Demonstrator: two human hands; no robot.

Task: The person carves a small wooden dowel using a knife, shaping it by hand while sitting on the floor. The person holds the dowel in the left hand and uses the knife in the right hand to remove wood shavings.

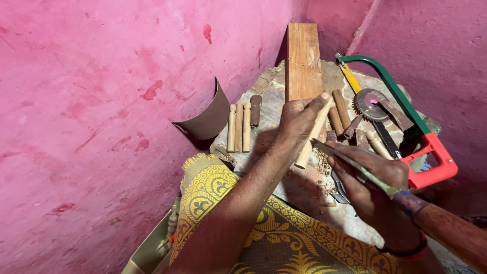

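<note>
the left hand point(299, 119) has its grip clenched round a pale wooden dowel point(312, 137), long axis slanting down toward the body, over the tabletop point(274, 101); the right hand point(373, 180), just beside and below, grasps a slim metal file point(350, 161), tip touching the dowel's lower end; wrist bent inward.

Bare forearms; red bangle point(406, 251) on the right wrist, yellow patterned cloth point(284, 233) over lap
</note>
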